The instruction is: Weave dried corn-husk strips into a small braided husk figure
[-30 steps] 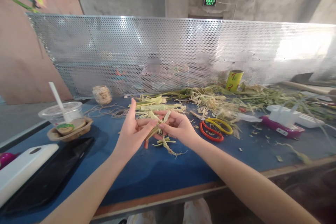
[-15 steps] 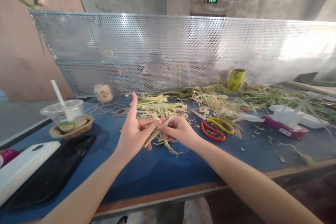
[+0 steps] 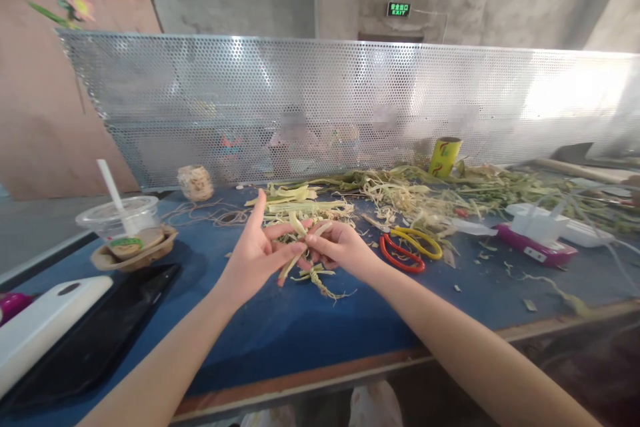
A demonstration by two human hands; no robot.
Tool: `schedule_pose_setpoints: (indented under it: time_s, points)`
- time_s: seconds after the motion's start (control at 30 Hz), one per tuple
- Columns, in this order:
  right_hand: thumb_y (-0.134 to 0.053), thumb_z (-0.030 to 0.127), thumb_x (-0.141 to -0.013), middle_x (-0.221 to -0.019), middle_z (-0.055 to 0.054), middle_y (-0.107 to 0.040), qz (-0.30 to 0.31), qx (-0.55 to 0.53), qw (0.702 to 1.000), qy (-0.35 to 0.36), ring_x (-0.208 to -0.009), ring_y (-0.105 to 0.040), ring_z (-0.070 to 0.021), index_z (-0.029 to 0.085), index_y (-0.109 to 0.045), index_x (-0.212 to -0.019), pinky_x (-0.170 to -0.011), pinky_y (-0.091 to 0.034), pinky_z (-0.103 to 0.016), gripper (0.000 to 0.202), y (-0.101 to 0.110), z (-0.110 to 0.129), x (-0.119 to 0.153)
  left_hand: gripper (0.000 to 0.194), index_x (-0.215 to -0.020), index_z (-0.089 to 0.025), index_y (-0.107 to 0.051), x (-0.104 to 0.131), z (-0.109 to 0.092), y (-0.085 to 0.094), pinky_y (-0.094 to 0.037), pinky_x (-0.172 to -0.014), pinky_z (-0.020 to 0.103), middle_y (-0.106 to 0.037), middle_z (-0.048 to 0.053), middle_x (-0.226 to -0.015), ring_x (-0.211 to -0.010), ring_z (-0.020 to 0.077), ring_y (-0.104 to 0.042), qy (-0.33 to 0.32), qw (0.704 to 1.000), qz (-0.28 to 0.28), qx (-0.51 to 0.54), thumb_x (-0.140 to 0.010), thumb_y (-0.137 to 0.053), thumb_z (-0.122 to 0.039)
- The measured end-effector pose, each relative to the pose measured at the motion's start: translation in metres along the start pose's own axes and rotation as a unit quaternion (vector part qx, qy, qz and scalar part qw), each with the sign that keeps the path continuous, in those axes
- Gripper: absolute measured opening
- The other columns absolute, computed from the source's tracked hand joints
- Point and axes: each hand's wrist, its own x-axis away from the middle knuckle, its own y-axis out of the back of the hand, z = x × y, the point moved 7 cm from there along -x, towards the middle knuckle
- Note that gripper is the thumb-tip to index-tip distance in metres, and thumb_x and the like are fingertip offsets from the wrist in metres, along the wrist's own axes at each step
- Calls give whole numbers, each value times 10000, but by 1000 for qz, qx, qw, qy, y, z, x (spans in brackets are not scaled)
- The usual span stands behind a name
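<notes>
Beyond the hands [image 3: 257, 253] [image 3: 345, 250], sign [image 3: 399, 9] reads "EXIT".

My left fingers [image 3: 258, 212] and right fingers [image 3: 327, 244] have no passage between them: the plant strips [image 3: 299, 223] I pinch fill the gap. Toward me the blue counter [image 3: 300, 333] lies open, low room for either hand. Ahead, heaped stalks [image 3: 310, 207] bar a slide along the surface; there is air above them as far as the perforated panel [image 3: 300, 80], a wall right across. On my right the scissors [image 3: 403, 263] lie near my wrist, and past them the purple power strip [image 3: 515, 238] blocks. Leftward, bare counter ends at a black slab [image 3: 115, 320] and a cup [image 3: 143, 217], its straw [image 3: 113, 190] sticking up.
</notes>
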Motion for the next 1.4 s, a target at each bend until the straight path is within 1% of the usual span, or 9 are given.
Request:
schedule_pose_setpoints:
  time_s: [0.13,0.33,0.5,0.63,0.77,0.9,1.07,1.13,1.4]
  points:
    - [-735,344,-625,-499,76,-503,2,13,1000,18,-411,-422,-38,172,-502,-667,-376,-297,-163,293,-1,2,0,1195,-1364,-431,223,1,3,-6,-485,-348,212,-474,202,-1347,-637,214,-697,31,999,40,17,-692,-723,-147]
    - [-675,321,-705,-490,76,-486,-3,34,999,32,-428,-431,-47,174,-541,-711,-381,-292,-158,200,0,5,2,1261,-1276,-465,349,3,9,-6,-446,-264,203,-489,175,-1343,-577,224,-697,87,996,17,-26,-692,-732,-178]
    - [-671,352,-699,-487,67,-506,-5,33,999,2,-402,-421,-43,170,-542,-668,-363,-285,-157,226,4,3,0,1228,-1290,-443,341,5,14,-2,-455,-276,215,-489,173,-1342,-413,130,-632,116,992,2,-39,-715,-716,-193]
    - [-521,384,-818,-557,33,-571,17,75,997,11,-360,-407,-36,166,-601,-751,-345,-279,-166,242,7,10,1,1203,-1359,-370,272,7,12,-2,-472,-310,210,-560,184,-1269,-472,151,-658,109,994,-16,-16,-706,-719,-166]
    - [-510,314,-828,-441,62,-491,-10,132,990,46,-319,-336,-39,177,-657,-815,-341,-256,-184,202,10,22,4,1212,-1369,-321,277,7,8,-9,-460,-295,203,-655,164,-1121,-607,232,-699,95,995,-2,4,-698,-719,-160]
    - [-598,247,-749,-443,68,-459,-34,120,991,54,-364,-360,-47,184,-652,-731,-366,-265,-191,85,8,25,7,1130,-1416,-239,188,6,5,-10,-403,-276,174,-696,41,-739,-523,208,-671,82,996,-18,8,-719,-700,-190]
    - [-652,310,-711,-472,63,-451,-32,112,989,86,-397,-330,-45,174,-675,-762,-387,-241,-201,147,6,28,10,1121,-1431,-188,136,7,4,-10,-303,-276,147,-628,-36,-526,-349,121,-536,75,997,-23,-14,-705,-717,-235]
    - [-667,317,-699,-473,61,-459,-27,110,990,88,-401,-327,-45,173,-679,-751,-394,-240,-203,153,5,29,10,1129,-1431,-181,135,7,3,-11,-294,-297,146,-622,-41,-501,-330,102,-500,75,997,-23,-19,-699,-723,-229]
    - [-635,293,-711,-467,38,-503,-92,101,986,92,-407,-367,-60,166,-650,-623,-409,-288,-214,155,9,31,15,1192,-1416,-239,178,8,9,-16,-330,-334,162,-690,10,-683,-464,150,-609,115,993,10,-40,-665,-745,-187]
